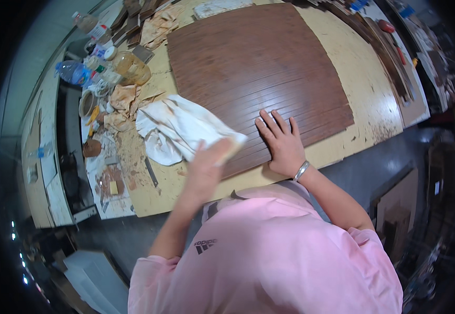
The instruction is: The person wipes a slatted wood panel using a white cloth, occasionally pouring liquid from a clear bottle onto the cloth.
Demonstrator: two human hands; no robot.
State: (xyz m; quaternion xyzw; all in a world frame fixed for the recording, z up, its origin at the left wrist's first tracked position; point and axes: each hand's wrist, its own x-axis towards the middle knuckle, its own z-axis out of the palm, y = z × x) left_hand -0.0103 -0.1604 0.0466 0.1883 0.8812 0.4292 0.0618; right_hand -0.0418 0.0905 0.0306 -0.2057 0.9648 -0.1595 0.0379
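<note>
A large brown wooden panel point(259, 52) with narrow parallel grooves lies on the pale yellow worktop. My right hand point(284, 146), with a silver bangle at the wrist, rests flat on the panel near its front edge, fingers spread. At the panel's front left corner, my left hand point(210, 159) is blurred by motion and closed on the end of a white cloth point(175, 125). The cloth has brown stains and trails left over the worktop. A yellowish patch shows by my left fingers; whether it is a stain or a separate pad I cannot tell.
Plastic bottles point(73, 72) and a jar of amber liquid point(129, 65) stand at the left, beside stained rags point(122, 104). A small yellow block point(113, 188) lies on the left side table. Wooden strips point(384, 52) lie along the right, with a red-handled tool point(399, 53).
</note>
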